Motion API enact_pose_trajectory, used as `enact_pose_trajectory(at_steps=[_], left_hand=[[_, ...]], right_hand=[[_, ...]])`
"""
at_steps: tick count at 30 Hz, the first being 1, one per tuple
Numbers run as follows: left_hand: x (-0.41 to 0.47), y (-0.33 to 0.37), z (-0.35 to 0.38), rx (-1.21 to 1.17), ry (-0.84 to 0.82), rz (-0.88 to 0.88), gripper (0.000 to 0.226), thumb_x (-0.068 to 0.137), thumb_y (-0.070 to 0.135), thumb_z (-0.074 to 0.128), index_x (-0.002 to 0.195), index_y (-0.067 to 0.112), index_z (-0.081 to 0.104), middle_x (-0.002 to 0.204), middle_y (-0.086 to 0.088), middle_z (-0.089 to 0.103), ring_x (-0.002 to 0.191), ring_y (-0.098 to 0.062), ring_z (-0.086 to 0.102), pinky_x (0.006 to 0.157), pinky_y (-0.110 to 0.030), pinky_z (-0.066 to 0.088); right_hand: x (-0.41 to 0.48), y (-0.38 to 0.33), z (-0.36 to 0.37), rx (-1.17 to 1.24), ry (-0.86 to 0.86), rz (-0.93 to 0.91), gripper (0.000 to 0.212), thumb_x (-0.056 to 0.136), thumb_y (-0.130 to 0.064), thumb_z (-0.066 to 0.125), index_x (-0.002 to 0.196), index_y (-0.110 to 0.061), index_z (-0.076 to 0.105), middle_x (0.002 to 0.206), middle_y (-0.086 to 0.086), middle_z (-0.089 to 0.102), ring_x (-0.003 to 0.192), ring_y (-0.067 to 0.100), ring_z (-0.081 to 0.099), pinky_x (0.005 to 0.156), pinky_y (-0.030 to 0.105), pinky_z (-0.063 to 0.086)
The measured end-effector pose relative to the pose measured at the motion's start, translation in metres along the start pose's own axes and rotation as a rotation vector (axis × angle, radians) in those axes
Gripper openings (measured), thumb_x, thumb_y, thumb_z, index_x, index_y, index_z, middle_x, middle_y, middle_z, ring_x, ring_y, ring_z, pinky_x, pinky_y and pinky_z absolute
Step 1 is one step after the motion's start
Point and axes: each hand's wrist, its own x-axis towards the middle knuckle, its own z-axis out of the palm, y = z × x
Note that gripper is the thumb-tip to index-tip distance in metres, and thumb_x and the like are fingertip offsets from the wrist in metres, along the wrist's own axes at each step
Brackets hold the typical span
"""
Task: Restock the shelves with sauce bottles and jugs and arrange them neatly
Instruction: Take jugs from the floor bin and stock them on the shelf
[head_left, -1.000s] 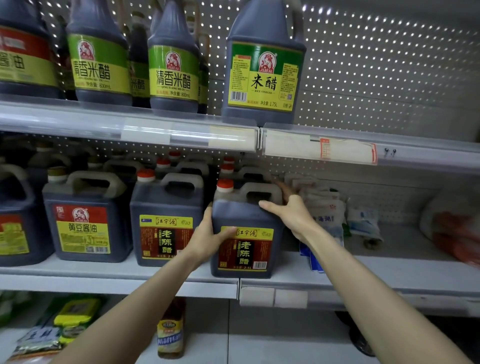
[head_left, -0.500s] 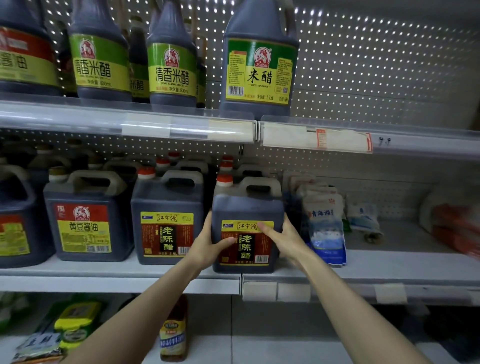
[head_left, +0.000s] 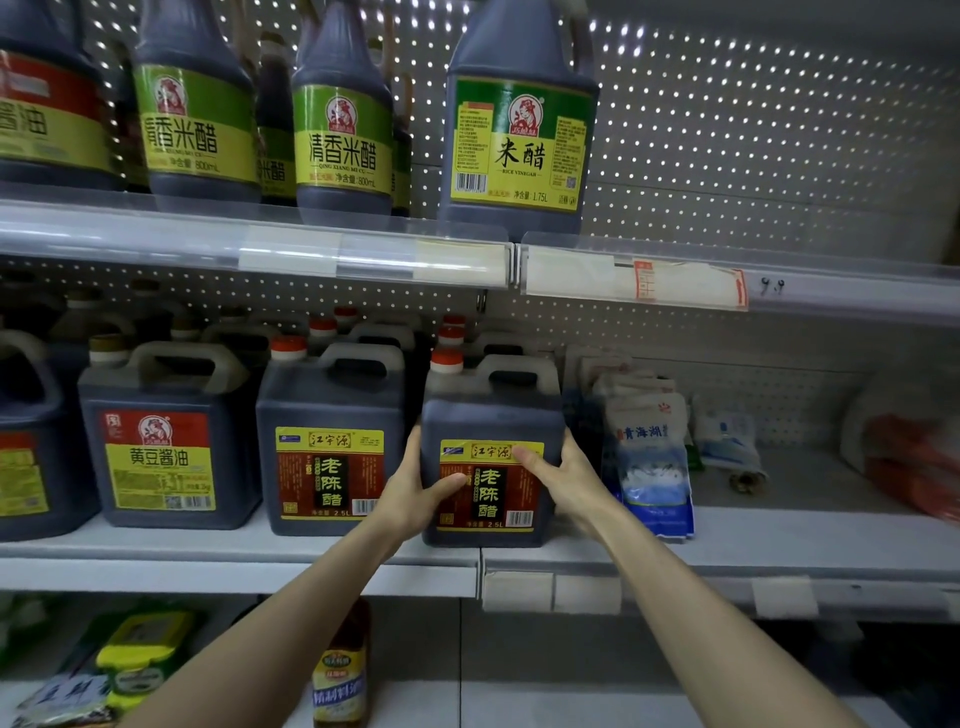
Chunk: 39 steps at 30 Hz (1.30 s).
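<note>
A matching jug (head_left: 332, 410) stands just left. The left hand (head_left: 415, 493) and right hand (head_left: 566, 483) clasp the vinegar jug (head_left: 493, 410) between them, thumbs on its label. It stands upright on the middle shelf (head_left: 779, 540), seemingly slightly nearer than its neighbour, with salt bags (head_left: 654, 467) just right.

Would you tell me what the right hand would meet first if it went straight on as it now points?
The right hand grips the front vinegar jug; pushed on, hand and jug would probably meet the jug behind, though depth is unclear.
</note>
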Motion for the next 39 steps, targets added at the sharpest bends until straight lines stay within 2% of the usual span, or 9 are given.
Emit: enact_pose_trajectory(at_steps=[2,5,8,13,21,26,31,36,39], left_hand=[[0.001,0.0,0.001,-0.001,0.002,-0.012,0.08,0.09,0.014,0.063,0.151,0.029,0.013,0.137,-0.002,0.051,0.126,-0.023,0.05,0.103,-0.047,0.045],[0.005,0.0,0.001,0.003,0.008,-0.026,0.08,0.091,0.015,0.062,0.151,0.029,0.01,0.137,-0.002,0.049,0.126,-0.023,0.049,0.104,-0.047,0.044],[0.008,-0.002,0.002,-0.003,0.011,-0.032,0.079,0.091,0.015,0.062,0.151,0.028,0.012,0.137,-0.003,0.05,0.126,-0.023,0.05,0.103,-0.048,0.045],[0.011,-0.003,0.002,-0.017,0.012,-0.05,0.077,0.091,0.016,0.062,0.15,0.028,0.014,0.136,-0.004,0.052,0.125,-0.024,0.051,0.103,-0.051,0.044],[0.013,-0.002,0.002,-0.021,-0.006,-0.069,0.08,0.091,0.015,0.062,0.151,0.026,0.01,0.14,-0.005,0.049,0.127,-0.024,0.049,0.105,-0.05,0.043],[0.012,-0.002,0.002,-0.029,-0.01,-0.081,0.08,0.091,0.014,0.061,0.151,0.026,0.009,0.14,-0.006,0.048,0.128,-0.025,0.049,0.105,-0.051,0.042],[0.013,0.0,0.002,-0.037,-0.015,-0.092,0.081,0.091,0.015,0.062,0.151,0.027,0.009,0.14,-0.007,0.048,0.128,-0.026,0.048,0.105,-0.052,0.042],[0.012,0.002,0.001,-0.04,-0.024,-0.1,0.079,0.092,0.014,0.06,0.151,0.027,0.009,0.137,-0.006,0.049,0.126,-0.026,0.049,0.106,-0.051,0.041],[0.012,0.003,0.001,-0.044,-0.029,-0.101,0.078,0.092,0.014,0.06,0.15,0.027,0.01,0.137,-0.006,0.05,0.126,-0.025,0.05,0.105,-0.051,0.042]], right_hand=[[0.003,0.002,0.0,-0.011,0.01,0.012,0.077,0.081,-0.044,0.069,0.146,-0.023,0.032,0.138,0.002,0.054,0.123,0.023,0.054,0.102,0.048,0.047],[0.008,0.003,-0.001,0.001,0.01,0.01,0.062,0.085,-0.039,0.068,0.138,-0.024,0.039,0.133,0.003,0.057,0.119,0.022,0.057,0.1,0.048,0.048],[0.011,0.003,0.0,-0.001,0.0,0.015,0.056,0.087,-0.038,0.067,0.134,-0.024,0.04,0.13,0.002,0.059,0.117,0.022,0.058,0.096,0.044,0.05],[0.014,0.005,0.001,0.008,0.015,0.02,0.063,0.085,-0.039,0.068,0.138,-0.021,0.039,0.129,0.004,0.06,0.116,0.022,0.059,0.099,0.049,0.049],[0.015,0.005,0.001,0.006,0.001,0.011,0.052,0.086,-0.038,0.067,0.13,-0.024,0.042,0.129,0.003,0.059,0.117,0.021,0.057,0.1,0.05,0.047],[0.013,0.005,0.003,0.008,-0.002,0.016,0.077,0.081,-0.046,0.068,0.144,-0.021,0.033,0.136,0.003,0.056,0.123,0.023,0.054,0.103,0.052,0.045],[0.013,0.003,0.002,0.014,-0.007,0.014,0.069,0.085,-0.042,0.067,0.143,-0.021,0.034,0.135,0.003,0.056,0.121,0.022,0.055,0.102,0.05,0.046],[0.011,0.004,0.004,0.0,-0.006,0.016,0.105,0.062,-0.063,0.069,0.148,-0.022,0.026,0.143,0.005,0.051,0.127,0.024,0.051,0.104,0.053,0.044],[0.013,0.006,0.003,0.001,-0.005,0.011,0.112,0.058,-0.067,0.069,0.15,-0.023,0.023,0.144,0.004,0.049,0.129,0.025,0.05,0.104,0.055,0.043]])
